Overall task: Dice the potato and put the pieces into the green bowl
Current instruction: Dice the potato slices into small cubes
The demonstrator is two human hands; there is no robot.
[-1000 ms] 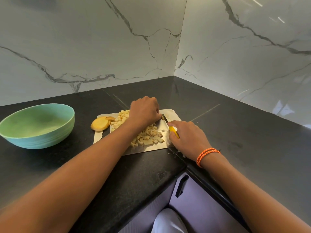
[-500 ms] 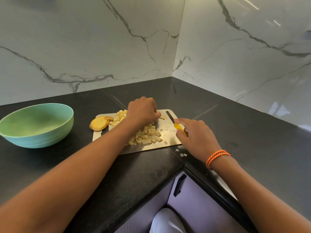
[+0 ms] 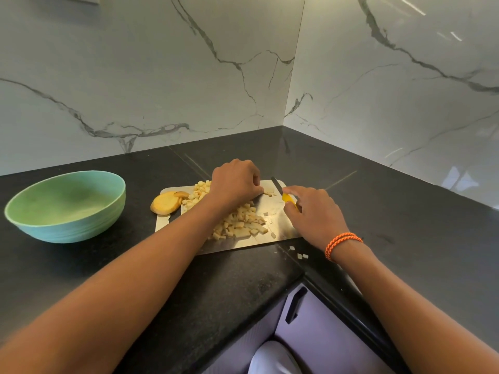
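Pale potato dice point(image 3: 237, 225) heaped on steel board point(image 3: 280, 228), under left hand point(image 3: 235, 182), which pinches a small piece; right hand point(image 3: 313, 214) grips yellow-handled knife point(image 3: 286, 194) just beside.

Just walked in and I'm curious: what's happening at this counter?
A person is dicing potato on a metal cutting board. The right hand holds a yellow-handled knife, while the left hand pinches a small piece near the blade. A pile of diced pieces sits on the board, two uncut potato slices lie at its left end, and a few bits have strayed onto the black counter. The green bowl has no potato in it.
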